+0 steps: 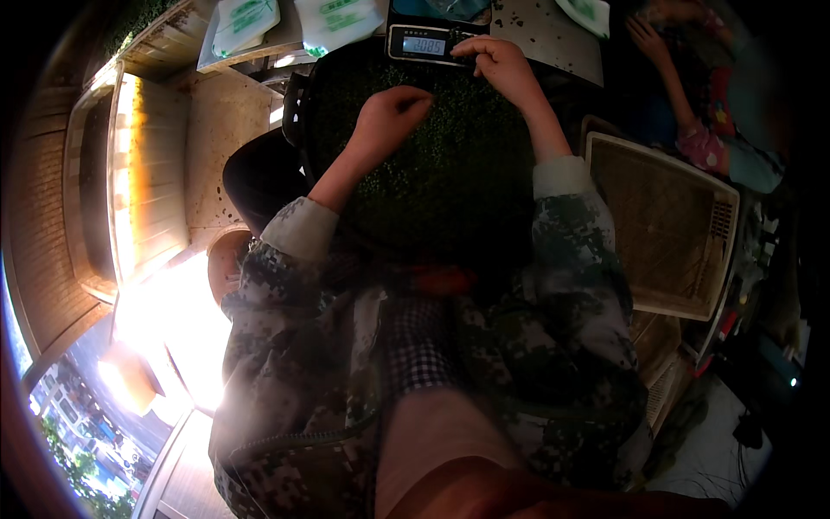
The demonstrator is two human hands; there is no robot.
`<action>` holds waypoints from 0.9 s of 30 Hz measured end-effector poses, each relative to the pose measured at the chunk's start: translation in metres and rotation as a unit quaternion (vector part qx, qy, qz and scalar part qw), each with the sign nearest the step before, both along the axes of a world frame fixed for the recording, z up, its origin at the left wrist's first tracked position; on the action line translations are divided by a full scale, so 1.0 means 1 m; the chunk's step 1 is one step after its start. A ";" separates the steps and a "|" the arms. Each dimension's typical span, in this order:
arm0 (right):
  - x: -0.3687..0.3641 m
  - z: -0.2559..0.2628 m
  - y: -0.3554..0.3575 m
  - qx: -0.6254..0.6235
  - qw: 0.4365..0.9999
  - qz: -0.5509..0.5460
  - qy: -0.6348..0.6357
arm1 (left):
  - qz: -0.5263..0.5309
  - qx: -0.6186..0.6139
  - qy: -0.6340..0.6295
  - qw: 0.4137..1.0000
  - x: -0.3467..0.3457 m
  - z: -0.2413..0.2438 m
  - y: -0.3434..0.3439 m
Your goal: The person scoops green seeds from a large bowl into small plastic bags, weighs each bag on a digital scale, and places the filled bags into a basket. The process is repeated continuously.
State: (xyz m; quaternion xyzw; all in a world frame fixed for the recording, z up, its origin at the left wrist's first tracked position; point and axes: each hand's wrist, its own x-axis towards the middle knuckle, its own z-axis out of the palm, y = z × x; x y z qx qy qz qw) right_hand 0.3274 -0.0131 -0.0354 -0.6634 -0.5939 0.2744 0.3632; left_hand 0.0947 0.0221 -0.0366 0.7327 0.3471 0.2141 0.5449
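A large dark round tub (310, 130) before me holds a heap of small green plant pieces (441, 156), possibly leaves or seeds; the dim light leaves this unsettled. Over its left half hovers my left hand (395, 120), fingers curled in toward the thumb. Whether anything is pinched there is hidden. My right hand (502, 68) is at the right end of a digital scale (415, 58), fingertips at its front panel and fingers slightly spread. The scale's display is lit. On its weighing pan lies a blue plastic bag (447, 9), cut off by the picture's top edge.
White bags with green print (340, 23) lie on the metal table (551, 48), which has dark crumbs scattered on it. A shallow plastic crate (661, 220) stands at my right. Beyond it another person's arm (674, 84) is visible. Wooden furniture (155, 168) and bright daylight are at left.
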 end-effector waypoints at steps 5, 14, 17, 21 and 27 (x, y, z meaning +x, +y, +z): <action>0.005 0.007 -0.016 -0.024 0.998 -0.057 -0.009 | 0.038 -0.014 -0.011 0.999 -0.007 -0.027 0.009; -0.007 -0.017 0.006 0.164 0.963 -0.142 -0.160 | -0.027 0.077 0.020 0.996 0.003 -0.016 0.011; -0.005 -0.021 0.011 0.087 0.976 -0.088 -0.178 | -0.032 0.161 0.025 0.986 0.011 -0.009 0.019; -0.012 0.000 0.004 0.017 0.971 -0.086 -0.224 | -0.027 0.075 0.029 0.996 0.002 -0.005 0.019; -0.020 -0.010 0.018 0.072 0.950 -0.112 -0.282 | -0.021 0.013 0.039 0.999 0.000 -0.008 0.001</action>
